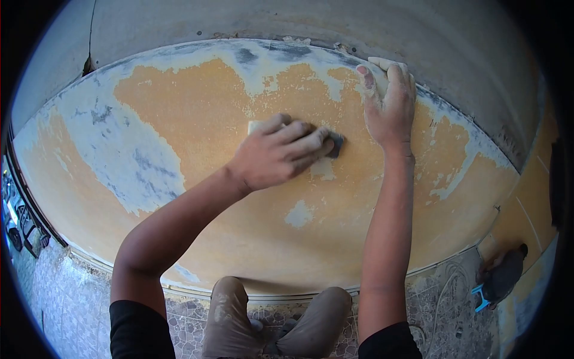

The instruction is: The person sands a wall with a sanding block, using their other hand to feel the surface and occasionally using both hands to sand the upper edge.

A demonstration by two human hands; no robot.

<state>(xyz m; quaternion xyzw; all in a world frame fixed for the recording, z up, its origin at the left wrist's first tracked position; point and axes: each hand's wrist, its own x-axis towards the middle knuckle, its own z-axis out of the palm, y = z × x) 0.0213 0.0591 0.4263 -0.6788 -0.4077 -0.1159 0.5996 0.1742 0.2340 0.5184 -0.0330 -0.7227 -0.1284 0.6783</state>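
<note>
My left hand (281, 152) is closed around a sanding block (338, 145), pressing it against the middle of a large tan panel (239, 233). The block's dark end shows beyond my fingertips and a pale end on the other side; my fingers hide the rest. Dusty with pale powder, my right hand (391, 110) rests at the panel's far edge, thumb apart and fingers stretched over the rim. White and bluish-grey patches (128, 149) spread over the panel, mostly along its far edge and left side.
Beyond the panel lies a grey surface (263, 18) with a dark seam. My knees (227, 296) are against the near side, above a stone-patterned floor (78, 299). At lower right another person (502, 278) is near a blue stool (480, 298). A hose (454, 269) lies there.
</note>
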